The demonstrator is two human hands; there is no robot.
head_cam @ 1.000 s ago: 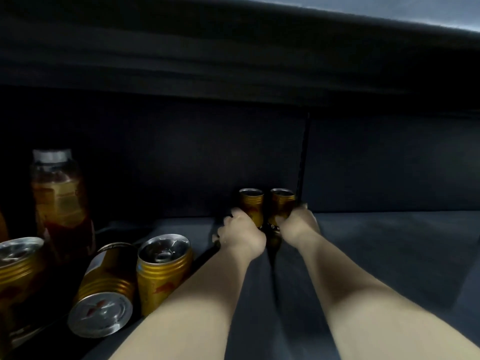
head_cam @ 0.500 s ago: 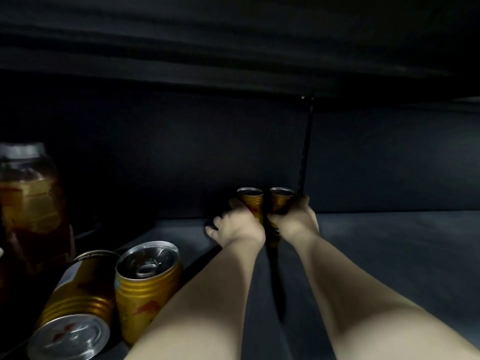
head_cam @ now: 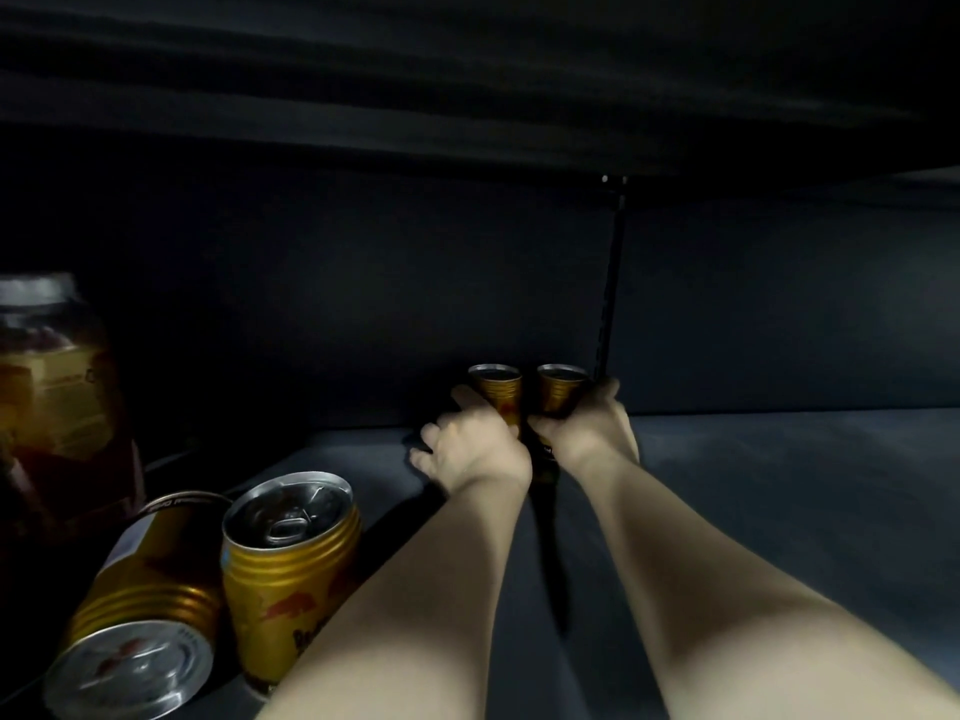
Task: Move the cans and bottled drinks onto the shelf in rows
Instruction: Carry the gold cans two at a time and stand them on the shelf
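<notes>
Two small gold cans stand side by side at the back of the dark shelf (head_cam: 779, 485). My left hand (head_cam: 475, 446) wraps the left gold can (head_cam: 496, 389). My right hand (head_cam: 584, 431) wraps the right gold can (head_cam: 558, 389). Both cans are upright against the back wall, their lower halves hidden by my fingers. Near the front left an upright gold can (head_cam: 291, 569) stands beside a gold can lying on its side (head_cam: 140, 615). A bottled drink with a pale cap (head_cam: 49, 402) stands at the far left.
A dark vertical slotted rail (head_cam: 610, 283) runs up the back wall just right of the two held cans. The underside of the shelf above (head_cam: 467, 85) hangs low overhead. Shelf floor stretches to the right of my right arm.
The view has moved closer and lower, so the front cans and bottle slid left and look larger. Both hands have stayed around the two back cans, fingers reaching a little further round them.
</notes>
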